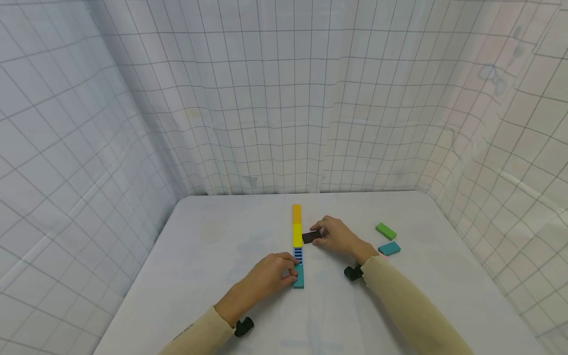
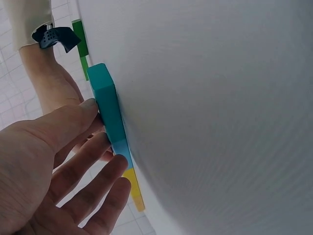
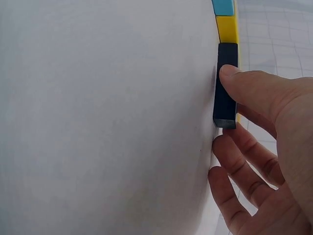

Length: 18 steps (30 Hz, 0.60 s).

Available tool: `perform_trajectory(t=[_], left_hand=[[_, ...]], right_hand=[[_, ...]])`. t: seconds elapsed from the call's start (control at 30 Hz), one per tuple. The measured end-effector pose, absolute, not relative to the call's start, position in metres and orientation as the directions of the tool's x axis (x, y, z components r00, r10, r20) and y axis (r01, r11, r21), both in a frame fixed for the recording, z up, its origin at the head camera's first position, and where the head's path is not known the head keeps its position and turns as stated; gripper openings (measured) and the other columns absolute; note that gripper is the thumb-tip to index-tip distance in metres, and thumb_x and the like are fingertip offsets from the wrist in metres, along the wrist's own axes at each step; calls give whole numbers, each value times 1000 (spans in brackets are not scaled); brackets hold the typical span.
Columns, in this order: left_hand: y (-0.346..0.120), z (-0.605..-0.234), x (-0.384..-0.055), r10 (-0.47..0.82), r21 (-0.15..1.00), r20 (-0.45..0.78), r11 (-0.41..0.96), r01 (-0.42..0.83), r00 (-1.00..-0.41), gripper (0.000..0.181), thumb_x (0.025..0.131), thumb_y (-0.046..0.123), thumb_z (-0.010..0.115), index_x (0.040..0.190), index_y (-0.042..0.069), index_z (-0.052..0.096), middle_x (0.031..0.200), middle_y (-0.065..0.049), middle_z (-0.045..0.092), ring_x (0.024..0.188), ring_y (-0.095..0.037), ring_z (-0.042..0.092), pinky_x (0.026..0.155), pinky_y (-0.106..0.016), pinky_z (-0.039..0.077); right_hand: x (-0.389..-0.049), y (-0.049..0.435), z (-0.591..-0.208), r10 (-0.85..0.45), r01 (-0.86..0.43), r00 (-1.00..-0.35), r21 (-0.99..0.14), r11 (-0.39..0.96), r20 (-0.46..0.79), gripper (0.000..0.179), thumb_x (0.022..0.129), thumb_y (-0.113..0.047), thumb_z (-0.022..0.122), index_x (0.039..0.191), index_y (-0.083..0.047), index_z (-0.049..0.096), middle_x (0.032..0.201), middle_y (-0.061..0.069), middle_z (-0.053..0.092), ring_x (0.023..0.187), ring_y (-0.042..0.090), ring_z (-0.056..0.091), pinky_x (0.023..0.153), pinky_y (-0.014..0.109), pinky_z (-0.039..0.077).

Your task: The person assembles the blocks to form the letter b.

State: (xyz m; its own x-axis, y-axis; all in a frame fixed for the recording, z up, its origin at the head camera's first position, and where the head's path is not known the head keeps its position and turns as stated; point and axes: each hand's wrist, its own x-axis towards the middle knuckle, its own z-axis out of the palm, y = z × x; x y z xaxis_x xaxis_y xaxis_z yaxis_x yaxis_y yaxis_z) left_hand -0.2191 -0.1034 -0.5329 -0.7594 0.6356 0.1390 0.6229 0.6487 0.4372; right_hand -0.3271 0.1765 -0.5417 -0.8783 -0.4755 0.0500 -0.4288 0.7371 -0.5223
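Observation:
In the head view a straight row of flat blocks runs away from me: a teal block (image 1: 299,277) nearest, a light blue block with dark bars (image 1: 298,253), a yellow block (image 1: 297,235) and an orange block (image 1: 296,214) farthest. My left hand (image 1: 271,273) pinches the teal block from the left side, thumb on its edge and index finger near its far end. To the right of the row, my right hand (image 1: 337,237) grips a black block (image 1: 310,237) between thumb and fingers. This block lies crosswise, one end close to or touching the yellow block's right side.
Right of my right hand lie a green block (image 1: 386,230) and another teal block (image 1: 389,248). A pink piece (image 1: 383,256) shows partly behind the right sleeve. The white table (image 1: 213,246) is enclosed by grid-patterned curtains (image 1: 275,98) at the back and sides.

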Motion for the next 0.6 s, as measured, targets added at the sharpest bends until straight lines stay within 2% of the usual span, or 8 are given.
perform_trajectory(t=[0.23, 0.33, 0.43, 0.6], left_hand=[[-103, -532, -221, 637, 453, 146, 637, 623, -757, 6, 101, 13, 93, 99, 12, 88, 133, -8, 85, 124, -26, 83, 111, -42, 70], [-103, -532, -223, 638, 453, 144, 637, 624, -756, 9, 101, 13, 93, 107, 10, 88, 131, -8, 85, 123, -25, 82, 112, -43, 69], [-104, -532, -224, 635, 460, 129, 642, 613, -762, 19, 102, 14, 93, 118, 9, 87, 133, -7, 83, 125, -26, 81, 115, -45, 68], [-106, -534, -224, 628, 444, 98, 667, 599, -772, 31, 103, 19, 93, 131, 8, 86, 139, -6, 82, 130, -26, 79, 119, -47, 66]], right_hand=[[-325, 187, -540, -446, -416, -893, -496, 763, 63, 40, 105, -28, 90, 143, -18, 82, 139, 8, 74, 114, 20, 70, 105, 45, 65], [-322, 194, -536, -435, -410, -897, -506, 759, 74, 40, 106, -25, 89, 144, -17, 82, 141, 9, 74, 119, 25, 72, 107, 49, 67], [-318, 202, -532, -426, -402, -901, -519, 754, 79, 39, 108, -24, 87, 145, -16, 81, 141, 10, 73, 122, 29, 73, 110, 54, 67], [-316, 216, -526, -407, -389, -909, -523, 758, 85, 40, 109, -27, 86, 147, -16, 80, 142, 10, 72, 123, 30, 73, 109, 55, 66]])
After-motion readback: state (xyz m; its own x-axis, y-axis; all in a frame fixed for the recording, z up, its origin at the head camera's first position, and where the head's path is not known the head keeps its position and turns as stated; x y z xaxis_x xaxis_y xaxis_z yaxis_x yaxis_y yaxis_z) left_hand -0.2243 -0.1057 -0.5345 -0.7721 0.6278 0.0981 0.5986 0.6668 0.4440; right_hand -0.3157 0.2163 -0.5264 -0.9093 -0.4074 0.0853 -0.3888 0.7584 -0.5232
